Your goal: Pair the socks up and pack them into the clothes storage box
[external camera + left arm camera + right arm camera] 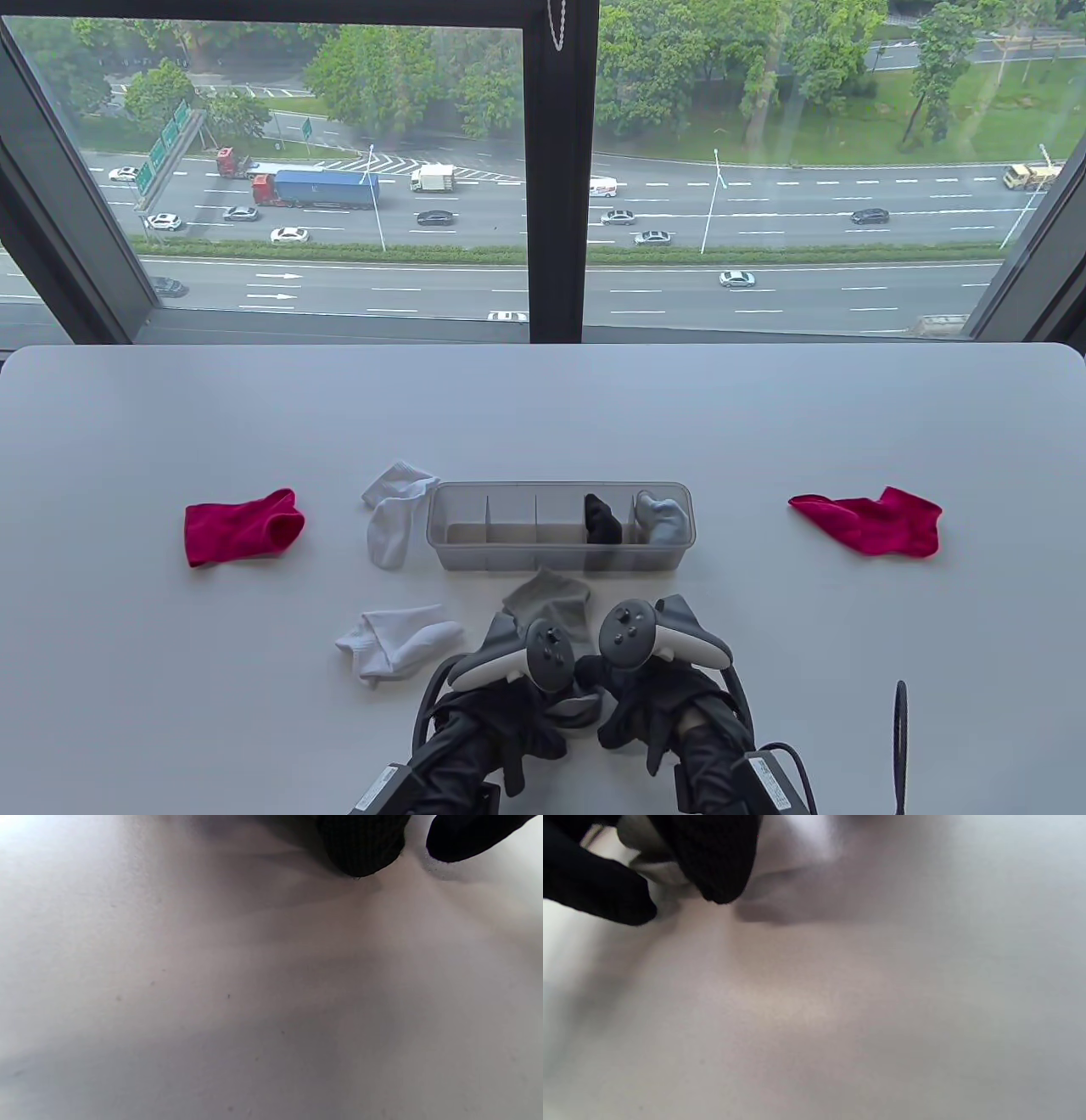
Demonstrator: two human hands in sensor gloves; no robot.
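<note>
Before me: two red socks (244, 526), two white socks (395, 519), one grey sock (550, 604), and one storage box (560, 560) holding two bundles (602, 518).

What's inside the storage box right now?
Storage box: black sock bundle in the fourth compartment from the left, light grey bundle in the rightmost. The other three look empty. Whether each bundle is a full pair is hidden.

Both hands are wearing black knit gloves: left hand (509, 722), right hand (653, 705). Grey-and-black trackers (632, 637) are sitting on their backs, with black cables (901, 730) trailing near the wrists.
</note>
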